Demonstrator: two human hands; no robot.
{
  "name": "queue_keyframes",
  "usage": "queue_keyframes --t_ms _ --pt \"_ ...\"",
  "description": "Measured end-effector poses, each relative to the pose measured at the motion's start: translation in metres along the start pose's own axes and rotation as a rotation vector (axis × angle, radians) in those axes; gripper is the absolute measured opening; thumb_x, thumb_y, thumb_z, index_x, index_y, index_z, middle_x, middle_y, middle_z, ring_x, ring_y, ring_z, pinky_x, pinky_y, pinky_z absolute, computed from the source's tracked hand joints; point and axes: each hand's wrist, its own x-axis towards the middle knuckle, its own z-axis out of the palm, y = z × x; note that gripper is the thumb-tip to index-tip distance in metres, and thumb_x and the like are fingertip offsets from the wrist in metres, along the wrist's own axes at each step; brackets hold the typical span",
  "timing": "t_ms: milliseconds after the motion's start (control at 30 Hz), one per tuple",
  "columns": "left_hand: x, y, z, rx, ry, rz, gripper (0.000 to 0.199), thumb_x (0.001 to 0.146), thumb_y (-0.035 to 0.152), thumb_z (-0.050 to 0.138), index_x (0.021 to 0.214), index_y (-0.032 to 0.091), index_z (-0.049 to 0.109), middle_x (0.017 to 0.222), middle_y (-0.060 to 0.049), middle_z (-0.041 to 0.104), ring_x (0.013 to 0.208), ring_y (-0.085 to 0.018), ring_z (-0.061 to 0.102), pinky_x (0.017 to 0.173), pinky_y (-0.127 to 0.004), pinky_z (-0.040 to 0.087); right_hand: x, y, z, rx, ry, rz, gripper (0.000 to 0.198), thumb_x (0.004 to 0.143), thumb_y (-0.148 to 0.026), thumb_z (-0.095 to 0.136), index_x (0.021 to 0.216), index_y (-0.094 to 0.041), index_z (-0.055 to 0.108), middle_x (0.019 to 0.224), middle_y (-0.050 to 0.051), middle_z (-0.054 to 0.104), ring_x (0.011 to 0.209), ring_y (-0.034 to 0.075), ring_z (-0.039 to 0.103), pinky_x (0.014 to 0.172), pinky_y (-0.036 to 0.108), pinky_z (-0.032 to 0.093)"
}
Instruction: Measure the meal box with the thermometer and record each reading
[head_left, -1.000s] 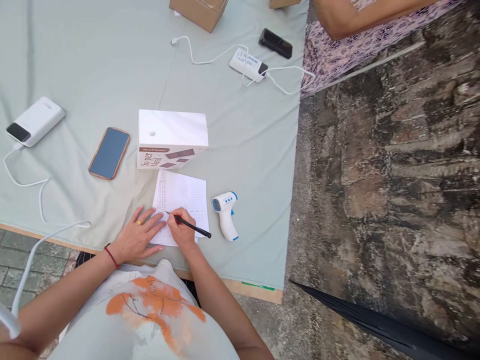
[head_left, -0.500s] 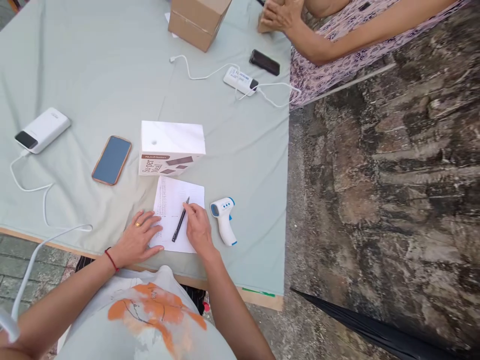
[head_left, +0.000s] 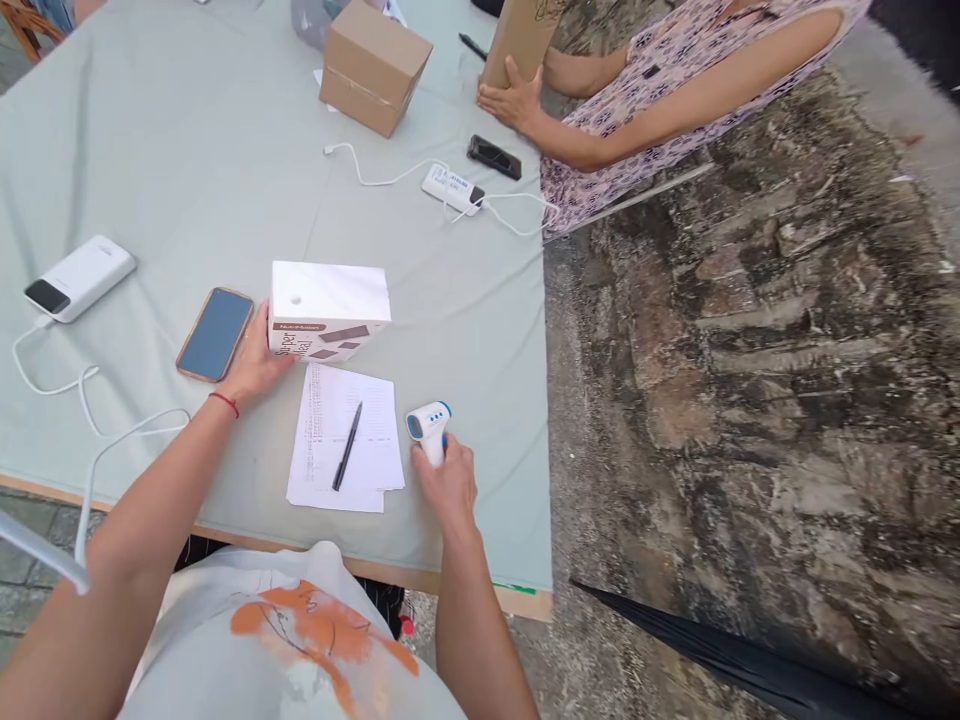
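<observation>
My right hand (head_left: 448,483) is closed around the handle of a white and blue infrared thermometer (head_left: 430,426), whose head points away from me. With my left hand (head_left: 259,362) I hold the left side of a white Super Meal box (head_left: 330,290); some fingers are hidden along its side wall. Between my hands lie printed sheets of paper (head_left: 307,470), just in front of the box. A black pen (head_left: 348,446) rests slantwise on them, touched by neither hand. Left of the box is a smartphone (head_left: 215,334) in an orange-brown case, close to my left hand.
A white power bank (head_left: 81,279) with a cable lies at the left. Farther back are a second power bank (head_left: 452,188), a black device (head_left: 494,157) and a cardboard box (head_left: 375,68). Another person's hand (head_left: 516,98) holds a carton (head_left: 523,45) at the far right edge.
My right hand has let go of the pen and moved right onto the thermometer. My left hand has left the papers and gone forward to the white box. The co-worker's carton shows more.
</observation>
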Motion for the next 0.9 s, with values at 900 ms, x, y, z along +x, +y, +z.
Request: queue_keyframes --t_ms 900 --pt "-0.033 0.006 0.008 0.176 0.109 -0.008 0.074 0.094 0.073 0.034 0.135 0.014 0.05 0.112 -0.015 0.064 0.105 -0.029 0.061 0.092 -0.044 0.049 -0.045 -0.146 0.04 0.927 -0.448 -0.18 0.035 0.078 -0.053 0.06 0.087 -0.019 0.062 0.079 0.001 0.063 0.074 0.017 0.054 0.071 0.029 0.046"
